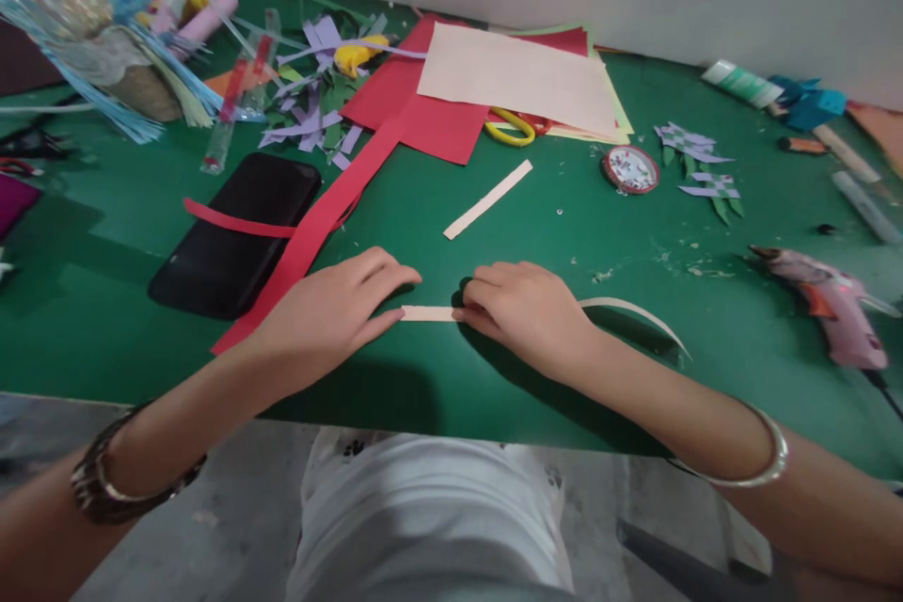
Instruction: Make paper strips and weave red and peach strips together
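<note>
A narrow cream paper strip (427,313) lies on the green table near its front edge. My left hand (339,306) rests at the strip's left end, its thumb tip touching the paper and its fingers stretched out and apart from the thumb. My right hand (526,306) pinches the strip between thumb and curled fingers. Beyond this hand, a curved length of cream strip (635,306) comes out to the right and arches over the table; the part between is hidden. A shorter cream paper strip (488,199) lies flat behind my hands.
Left of my hands are a black phone (236,235) and a long red paper strip (331,212). Paper sheets (518,75) and yellow-handled scissors (514,127) lie at the back. At right are a tape roll (630,169) and a pink glue gun (839,310).
</note>
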A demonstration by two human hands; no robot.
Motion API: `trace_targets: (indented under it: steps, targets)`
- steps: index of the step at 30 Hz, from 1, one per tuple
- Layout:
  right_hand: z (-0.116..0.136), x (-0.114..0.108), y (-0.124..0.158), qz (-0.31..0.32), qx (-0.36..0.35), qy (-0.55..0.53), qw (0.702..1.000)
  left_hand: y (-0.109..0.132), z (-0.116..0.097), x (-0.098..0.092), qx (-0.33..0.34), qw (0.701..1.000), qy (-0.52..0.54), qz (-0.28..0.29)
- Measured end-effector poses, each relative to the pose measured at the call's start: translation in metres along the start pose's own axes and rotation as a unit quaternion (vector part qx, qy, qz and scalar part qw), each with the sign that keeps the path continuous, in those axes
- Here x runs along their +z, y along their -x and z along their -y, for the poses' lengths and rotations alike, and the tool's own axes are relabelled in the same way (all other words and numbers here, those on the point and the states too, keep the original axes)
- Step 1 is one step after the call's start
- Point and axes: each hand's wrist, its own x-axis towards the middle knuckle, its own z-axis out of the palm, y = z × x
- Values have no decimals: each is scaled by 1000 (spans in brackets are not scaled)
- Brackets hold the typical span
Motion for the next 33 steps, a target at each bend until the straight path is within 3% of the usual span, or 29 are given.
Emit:
trace_targets:
  steps: [3, 6, 14, 24, 29, 33]
  targets:
    - [-1, 1, 0, -6, -12, -1, 1000, 7, -11, 5, 124, 990, -61, -38]
    - [-2, 3, 0, -14, -18, 0, 1000, 11, -25, 12, 173, 979, -96, -42]
    - [-11, 8, 9, -59, -60, -46, 995, 12, -39, 11, 93, 992, -78, 29]
    - [-42, 11, 47, -113, -3, -74, 991, 3, -56, 9, 43, 989, -133, 43]
    - [-56, 16, 61, -154, -5, -68, 986, -1, -64, 9, 46, 985, -161, 47]
    - [-65, 17, 70, -152, -5, -77, 985, -4, -64, 8, 39, 985, -160, 57]
